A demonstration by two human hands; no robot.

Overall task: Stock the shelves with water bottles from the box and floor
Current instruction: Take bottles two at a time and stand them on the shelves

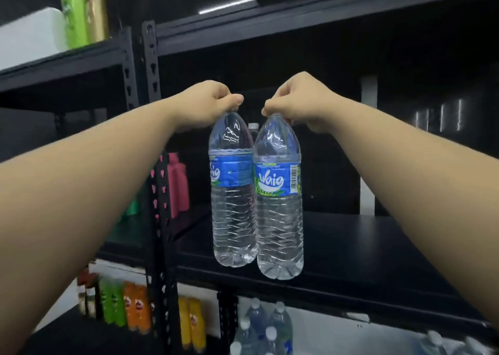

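Note:
Two clear water bottles with blue labels hang side by side in front of a black shelf (351, 244). My left hand (213, 102) grips the left water bottle (232, 192) by its cap. My right hand (299, 102) grips the right water bottle (278, 200) the same way. Both bottles hang upright and touch each other, their bases just above the shelf's front edge. Another bottle's white cap (253, 126) shows behind them on that shelf. Several more water bottles (259, 327) stand on the level below.
Black metal uprights (162, 219) divide the rack into bays. The left bay holds pink packs (176, 184) and, lower, orange, green and yellow drink bottles (135, 306). A green pack (74, 17) stands on the top left shelf. A dark shelf (297, 28) spans overhead.

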